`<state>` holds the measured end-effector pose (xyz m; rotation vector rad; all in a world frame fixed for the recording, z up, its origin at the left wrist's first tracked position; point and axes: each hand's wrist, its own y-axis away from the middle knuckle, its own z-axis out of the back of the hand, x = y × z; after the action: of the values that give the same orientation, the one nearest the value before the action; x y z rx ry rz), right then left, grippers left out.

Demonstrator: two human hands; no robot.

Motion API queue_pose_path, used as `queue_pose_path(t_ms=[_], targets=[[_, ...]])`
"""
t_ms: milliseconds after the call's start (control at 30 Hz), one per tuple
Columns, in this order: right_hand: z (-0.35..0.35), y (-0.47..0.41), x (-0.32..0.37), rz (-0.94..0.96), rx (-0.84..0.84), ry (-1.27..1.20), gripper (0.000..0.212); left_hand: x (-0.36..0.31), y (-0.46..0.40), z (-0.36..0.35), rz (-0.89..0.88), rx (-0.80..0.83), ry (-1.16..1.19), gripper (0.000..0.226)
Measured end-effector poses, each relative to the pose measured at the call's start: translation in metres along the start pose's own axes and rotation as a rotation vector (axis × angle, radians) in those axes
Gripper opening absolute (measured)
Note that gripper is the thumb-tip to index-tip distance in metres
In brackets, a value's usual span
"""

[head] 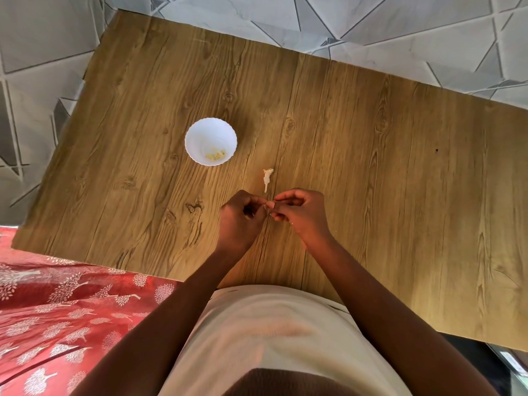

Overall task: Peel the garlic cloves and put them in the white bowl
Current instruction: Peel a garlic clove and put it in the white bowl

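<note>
A small white bowl (210,140) with a scalloped rim stands on the wooden table, with several pale peeled garlic cloves (215,154) lying in its bottom. Just past my hands lies a dry garlic stem with papery skin (267,178). My left hand (243,217) and my right hand (300,211) meet fingertip to fingertip low over the table. Together they pinch a small garlic clove (269,205), which is mostly hidden by my fingers.
The wooden table (371,167) reaches far to the right and back. A red patterned cloth (57,310) lies beyond its near left edge. Grey tiled floor (371,30) surrounds the table's far side.
</note>
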<state>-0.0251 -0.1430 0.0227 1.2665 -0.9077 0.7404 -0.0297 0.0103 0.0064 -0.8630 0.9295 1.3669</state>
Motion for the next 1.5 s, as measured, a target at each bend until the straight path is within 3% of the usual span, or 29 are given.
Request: queue_pose_path(t_ms=[133, 333, 633, 833, 1000, 1100, 1200, 1500], targets=[[0.000, -0.001, -0.003, 0.002, 0.005, -0.001, 0.018, 0.005, 0.000, 0.002, 0.025, -0.017, -0.012, 0.008], [0.000, -0.002, -0.006, -0.009, 0.022, 0.022, 0.019, 0.012, -0.001, 0.004, -0.049, 0.052, -0.041, 0.014], [0.000, -0.002, -0.009, 0.093, 0.046, 0.226, 0.020, 0.015, 0.000, 0.002, -0.053, 0.037, -0.063, 0.009], [-0.003, -0.004, -0.011, 0.144, 0.036, 0.325, 0.019, 0.024, 0.005, 0.005, 0.046, -0.099, -0.159, 0.008], [-0.024, -0.011, -0.007, 0.314, 0.084, 0.497, 0.021, 0.041, 0.022, 0.016, 0.141, -0.183, -0.245, 0.013], [-0.045, -0.019, -0.003, 0.410, 0.147, 0.565, 0.019, 0.044, 0.033, 0.017, 0.138, -0.211, -0.293, 0.021], [-0.062, -0.026, -0.004, 0.466, 0.195, 0.661, 0.019, 0.047, 0.040, 0.017, 0.130, -0.221, -0.282, 0.016], [-0.065, -0.032, -0.012, 0.423, 0.213, 0.696, 0.025, 0.055, 0.048, 0.023, -0.015, -0.148, -0.327, 0.019]])
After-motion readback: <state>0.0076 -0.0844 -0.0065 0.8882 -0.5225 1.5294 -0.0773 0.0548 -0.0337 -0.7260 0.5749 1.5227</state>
